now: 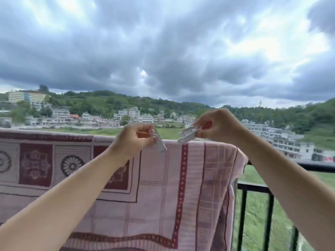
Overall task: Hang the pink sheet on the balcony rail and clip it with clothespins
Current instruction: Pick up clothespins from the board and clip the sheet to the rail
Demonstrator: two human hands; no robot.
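Observation:
The pink sheet [163,178], patterned with dark red squares and flower motifs, hangs draped over the balcony rail [317,167] and covers it from the left edge to right of centre. My left hand [134,140] pinches a pale clothespin [160,144] just above the sheet's top edge, its jaws pointing down and right. My right hand [217,125] grips a second pale clothespin [187,135], its jaws pointing down and left toward the rail top. The two pins are a short gap apart. Neither pin is clamped on the sheet.
Black vertical railing bars [270,220] stand bare to the right of the sheet's folded edge. Beyond the rail lie a green field, white buildings on a hillside and a heavy cloudy sky.

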